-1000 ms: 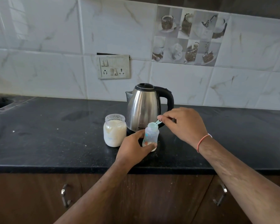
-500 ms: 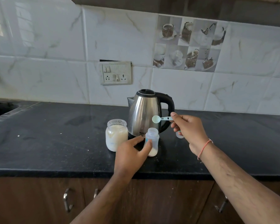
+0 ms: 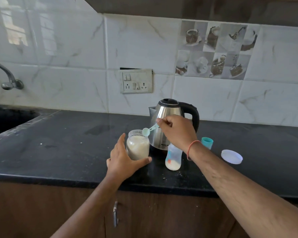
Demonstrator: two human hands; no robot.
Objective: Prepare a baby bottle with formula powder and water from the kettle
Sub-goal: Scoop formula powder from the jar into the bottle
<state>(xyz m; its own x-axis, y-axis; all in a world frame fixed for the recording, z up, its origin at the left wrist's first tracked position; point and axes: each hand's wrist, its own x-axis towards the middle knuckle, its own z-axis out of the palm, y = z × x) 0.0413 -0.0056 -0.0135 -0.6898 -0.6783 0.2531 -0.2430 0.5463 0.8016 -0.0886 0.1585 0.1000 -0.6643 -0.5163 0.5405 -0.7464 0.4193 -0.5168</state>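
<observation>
Left hand (image 3: 123,160): cupped round the base of the jar (image 3: 138,146), thumb along its front, fingers behind on the left; it holds the jar upright on the counter (image 3: 58,143).
Right hand (image 3: 176,130): fingers pressed together, pinching the handle of the scoop (image 3: 148,131) (a red thread sits on that wrist).
Scoop: pale green, bowl tilted down over the jar's open mouth, at its right rim; whether it touches the rim I cannot tell.
Jar: clear, lidless, filled with whitish powder most of the way up.
Bottle (image 3: 173,158): upright on the counter, just right of the jar and in front of the kettle (image 3: 168,121), partly behind the right wrist; a layer of white powder lies at its bottom.
Kettle: steel with black lid and handle, standing behind jar and bottle, lid down.
Cap (image 3: 207,142): teal, on the counter right of the kettle.
Lid (image 3: 231,156): white disc lying flat, further right, apart from the cap.
Wall: socket plate (image 3: 137,81) above the kettle; tap (image 3: 9,78) at far left.
</observation>
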